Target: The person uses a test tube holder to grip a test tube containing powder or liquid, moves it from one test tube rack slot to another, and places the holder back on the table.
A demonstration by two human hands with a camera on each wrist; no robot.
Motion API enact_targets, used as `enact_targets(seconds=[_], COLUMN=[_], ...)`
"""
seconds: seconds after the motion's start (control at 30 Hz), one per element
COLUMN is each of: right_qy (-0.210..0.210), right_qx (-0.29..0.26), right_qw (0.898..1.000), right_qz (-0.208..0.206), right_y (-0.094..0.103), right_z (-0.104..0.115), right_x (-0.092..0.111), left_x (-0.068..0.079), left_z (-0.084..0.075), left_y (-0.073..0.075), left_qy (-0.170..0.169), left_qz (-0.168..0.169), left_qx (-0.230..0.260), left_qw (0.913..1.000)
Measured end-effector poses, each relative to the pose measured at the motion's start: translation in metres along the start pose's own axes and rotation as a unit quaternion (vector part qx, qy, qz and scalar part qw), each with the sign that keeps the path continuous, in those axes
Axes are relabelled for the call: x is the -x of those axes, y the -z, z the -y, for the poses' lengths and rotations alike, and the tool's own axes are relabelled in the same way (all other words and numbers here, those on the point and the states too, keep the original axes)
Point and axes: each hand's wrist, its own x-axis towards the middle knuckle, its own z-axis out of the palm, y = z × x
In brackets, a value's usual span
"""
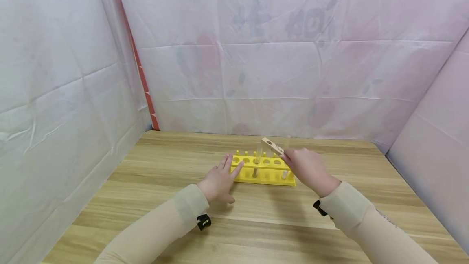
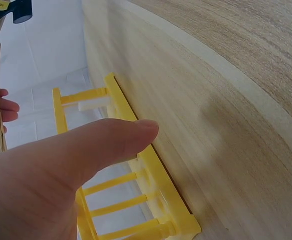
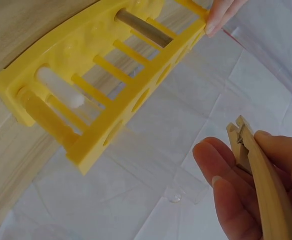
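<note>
A yellow test tube rack (image 1: pixel 264 181) stands on the wooden table. My left hand (image 1: pixel 218 180) rests on its left end with fingers extended; the thumb (image 2: pixel 130 137) sticks out straight in the left wrist view. My right hand (image 1: pixel 307 170) grips a wooden test tube holder (image 1: pixel 272 146) over the rack's right part. Its tip (image 3: pixel 238 125) is apart from the glass in the right wrist view. One test tube with dark grey contents (image 3: pixel 143 27) stands mid-rack. Another, with white contents (image 3: pixel 60 87), stands near the right end, its clear mouth (image 3: pixel 186 194) rising above the top plate.
The wood-grain table (image 1: pixel 256 231) extends around the rack. Pale sheeting hangs behind as a back wall (image 1: pixel 271 72) and at both sides. A black band (image 1: pixel 203 222) shows at the left cuff, another (image 1: pixel 320 208) at the right.
</note>
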Motion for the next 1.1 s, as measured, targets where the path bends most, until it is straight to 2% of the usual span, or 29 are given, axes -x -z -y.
enact_targets(seconds=[0.47,0.9,1.1], right_qy=[0.017,0.025,0.032], right_qx=[-0.005,0.004,0.014], right_qw=[1.0,1.0,0.999], right_qz=[-0.016,0.008,0.005], right_y=[-0.001,-0.003,-0.004], right_z=[0.008,0.011,0.012], right_x=[-0.001,-0.004,-0.003], left_x=[-0.001,-0.002,-0.003], left_z=[0.0,0.0,0.0], left_y=[0.0,0.0,0.0], left_qy=[0.001,0.0,0.001], left_qz=[0.0,-0.003,-0.001], left_qx=[0.001,-0.008,-0.01], left_qw=[1.0,1.0,1.0])
